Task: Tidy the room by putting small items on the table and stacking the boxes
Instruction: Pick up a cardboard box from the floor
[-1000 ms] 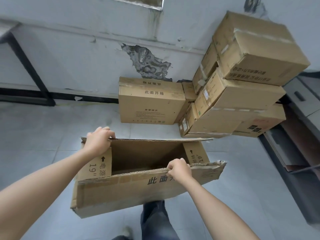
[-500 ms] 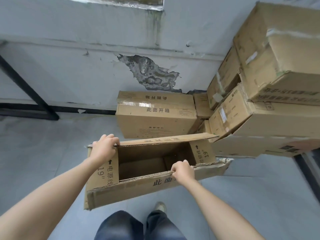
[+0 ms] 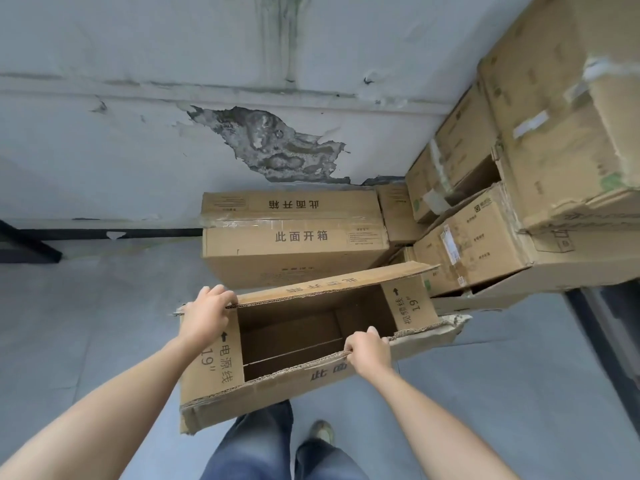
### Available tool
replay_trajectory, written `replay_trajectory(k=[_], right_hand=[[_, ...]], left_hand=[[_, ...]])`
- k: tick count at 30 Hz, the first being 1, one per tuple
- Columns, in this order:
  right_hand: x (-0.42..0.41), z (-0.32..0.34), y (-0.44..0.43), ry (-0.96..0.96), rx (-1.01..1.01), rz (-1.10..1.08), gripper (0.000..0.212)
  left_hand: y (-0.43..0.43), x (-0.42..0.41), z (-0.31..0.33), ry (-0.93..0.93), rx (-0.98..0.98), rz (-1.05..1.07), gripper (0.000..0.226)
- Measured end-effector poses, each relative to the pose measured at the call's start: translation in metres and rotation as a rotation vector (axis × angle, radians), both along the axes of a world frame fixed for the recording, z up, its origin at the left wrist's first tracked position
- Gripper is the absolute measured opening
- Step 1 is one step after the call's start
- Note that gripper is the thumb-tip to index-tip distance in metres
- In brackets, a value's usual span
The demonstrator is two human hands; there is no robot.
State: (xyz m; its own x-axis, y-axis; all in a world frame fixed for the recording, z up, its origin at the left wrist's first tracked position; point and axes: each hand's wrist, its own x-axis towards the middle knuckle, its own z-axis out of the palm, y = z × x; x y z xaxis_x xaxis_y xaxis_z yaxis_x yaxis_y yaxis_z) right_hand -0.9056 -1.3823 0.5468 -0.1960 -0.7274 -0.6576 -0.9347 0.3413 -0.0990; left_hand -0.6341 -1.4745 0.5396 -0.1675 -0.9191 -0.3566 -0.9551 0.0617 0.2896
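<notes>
I carry an open, empty cardboard box (image 3: 214,372) in the air in front of me, its flaps up. My left hand (image 3: 207,315) grips the far left corner of its rim. My right hand (image 3: 367,348) grips the near flap's edge. Just beyond it a closed long cardboard box (image 3: 294,249) with printed characters lies on the floor against the wall. To the right rises a stack of several cardboard boxes (image 3: 540,161), some tilted.
A grey wall with a patch of peeled plaster (image 3: 273,147) stands behind the boxes. A black table leg and floor rail (image 3: 27,242) sit at the far left. Grey floor spreads to the left. My legs and a shoe (image 3: 322,433) show below the box.
I have walked closer to the wall and the stack; the boxes loom larger. The carried box has moved forward toward the long box. Both grips are unchanged.
</notes>
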Motion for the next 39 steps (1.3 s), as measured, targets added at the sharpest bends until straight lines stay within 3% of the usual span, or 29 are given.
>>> replay_trajectory(k=[10, 17, 31, 33, 36, 39], right_hand=[[0.008, -0.008, -0.056, 0.040, 0.131, 0.085, 0.026], [-0.002, -0.028, -0.081, 0.011, 0.144, 0.084, 0.022], [-0.014, -0.116, -0.120, 0.002, -0.135, 0.114, 0.023], [-0.013, -0.128, -0.131, 0.065, -0.296, 0.141, 0.016], [-0.012, -0.149, -0.138, 0.118, -0.299, 0.117, 0.040], [-0.021, -0.168, -0.147, 0.143, -0.272, -0.008, 0.082]], left_hand=[[-0.052, 0.006, -0.029, -0.026, 0.101, -0.054, 0.039], [-0.076, -0.010, -0.048, -0.044, 0.060, -0.152, 0.037], [-0.144, -0.021, -0.123, -0.059, -0.141, -0.303, 0.030], [-0.144, -0.019, -0.137, -0.057, -0.135, -0.291, 0.036], [-0.142, -0.028, -0.158, -0.059, -0.072, -0.185, 0.052], [-0.137, -0.033, -0.173, -0.123, 0.259, -0.037, 0.060]])
